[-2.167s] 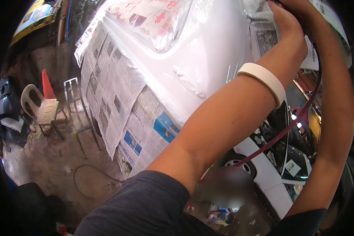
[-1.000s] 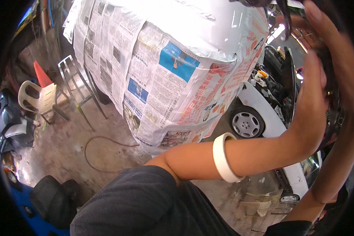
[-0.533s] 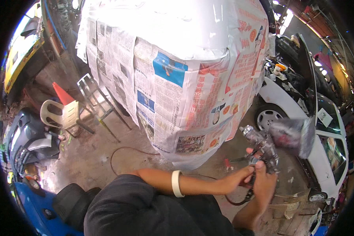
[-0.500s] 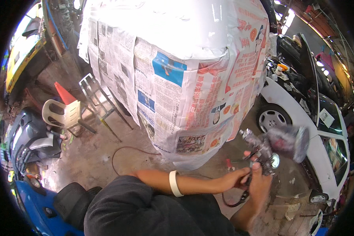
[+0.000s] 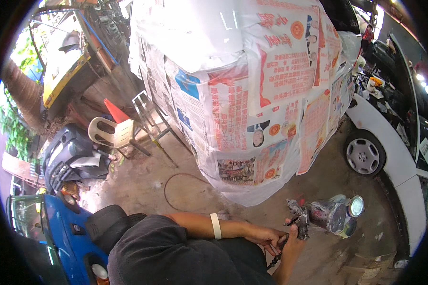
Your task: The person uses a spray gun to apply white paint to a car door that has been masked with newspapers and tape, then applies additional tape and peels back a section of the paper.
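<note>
My right hand point(image 5: 294, 247) is closed around the handle of a metal spray gun point(image 5: 297, 217). A smeared, dark cup point(image 5: 327, 214) sticks out sideways from the gun, toward the right. My left hand point(image 5: 266, 237), at the end of a forearm with a white wristband point(image 5: 216, 226), has its fingers closed at the dark air hose point(image 5: 274, 260) just below the gun handle. Ahead stands a car body point(image 5: 199, 28) masked with printed newspaper point(image 5: 233, 114) and plastic film, its lower corner hanging a little left of the gun.
Round tins point(image 5: 355, 207) show beyond the cup. A white car point(image 5: 404, 137) with a bare wheel point(image 5: 364, 153) stands at right. At left are a beige plastic chair point(image 5: 113, 133), a metal stand point(image 5: 159, 123), an orange cone point(image 5: 115, 111), dark bumper parts point(image 5: 73, 156) and a blue vehicle point(image 5: 66, 237).
My view has swung rightward, so the surroundings sit further left or shifted. The spray gun has come down and closer to my body, its cup now steadier; both hands keep their hold.
</note>
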`<state>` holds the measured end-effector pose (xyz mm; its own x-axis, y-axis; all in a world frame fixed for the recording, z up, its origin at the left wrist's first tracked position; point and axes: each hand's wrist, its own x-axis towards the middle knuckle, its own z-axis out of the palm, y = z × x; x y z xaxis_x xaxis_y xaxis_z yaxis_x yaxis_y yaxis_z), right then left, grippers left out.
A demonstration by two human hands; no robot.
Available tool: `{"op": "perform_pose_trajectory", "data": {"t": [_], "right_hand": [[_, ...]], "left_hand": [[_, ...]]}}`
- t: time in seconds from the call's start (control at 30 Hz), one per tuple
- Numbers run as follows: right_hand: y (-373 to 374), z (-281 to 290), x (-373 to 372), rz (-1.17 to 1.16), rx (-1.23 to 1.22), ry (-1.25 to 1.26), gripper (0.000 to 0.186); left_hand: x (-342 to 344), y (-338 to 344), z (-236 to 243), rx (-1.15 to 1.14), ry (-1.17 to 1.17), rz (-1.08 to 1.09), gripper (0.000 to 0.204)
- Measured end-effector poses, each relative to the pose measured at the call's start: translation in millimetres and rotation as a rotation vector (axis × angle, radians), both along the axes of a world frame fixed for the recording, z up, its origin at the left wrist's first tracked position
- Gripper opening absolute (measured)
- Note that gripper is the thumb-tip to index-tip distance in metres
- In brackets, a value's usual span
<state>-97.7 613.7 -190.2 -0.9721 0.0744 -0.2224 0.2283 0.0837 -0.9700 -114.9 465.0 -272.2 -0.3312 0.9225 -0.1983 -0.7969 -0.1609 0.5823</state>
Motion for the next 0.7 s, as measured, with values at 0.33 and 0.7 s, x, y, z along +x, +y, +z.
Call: {"op": "perform_pose_trajectory", "data": {"t": [0.33,0.7], "right_hand": [[26.5,-22.3,3.5,0.063,-0.169,-0.051,0.043],[9.5,37.3,-1.2,0.342,-0.208,0.096,0.041]], "left_hand": [[28.1,32.7,-14.3,-0.203,0.369,0.205,0.032],[48.8,30.5,9.6,0.001,0.302,0.531,0.018]]}}
